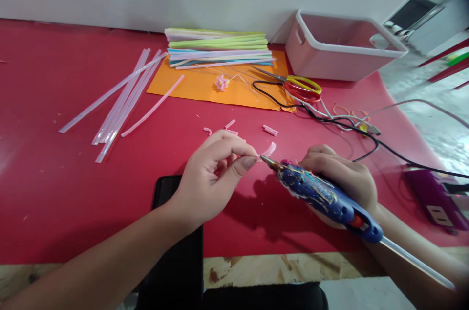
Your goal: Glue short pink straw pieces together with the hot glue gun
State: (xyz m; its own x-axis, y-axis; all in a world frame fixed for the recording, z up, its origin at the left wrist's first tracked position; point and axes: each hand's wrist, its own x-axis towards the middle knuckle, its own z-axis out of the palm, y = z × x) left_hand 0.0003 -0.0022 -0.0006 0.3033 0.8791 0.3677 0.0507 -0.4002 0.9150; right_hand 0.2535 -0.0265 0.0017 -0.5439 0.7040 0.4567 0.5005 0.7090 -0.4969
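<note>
My left hand [214, 173] pinches a short pink straw piece [269, 149] between thumb and fingers, just above the red table [54, 188]. My right hand [342, 178] grips a blue glue gun [322, 195] with a clear glue stick poking out of its back. The metal nozzle [266, 162] points left and touches or nearly touches the pink piece. Several more short pink pieces [270, 130] lie on the table just beyond my hands.
Clear glue sticks [120, 97] lie at the left. An orange sheet [205, 86] carries a stack of coloured straws [220, 48], a small pink flower [222, 83] and scissors [302, 87]. A white bin [340, 46], black cords [348, 126], a purple power strip [436, 197] and a black phone [172, 188] are nearby.
</note>
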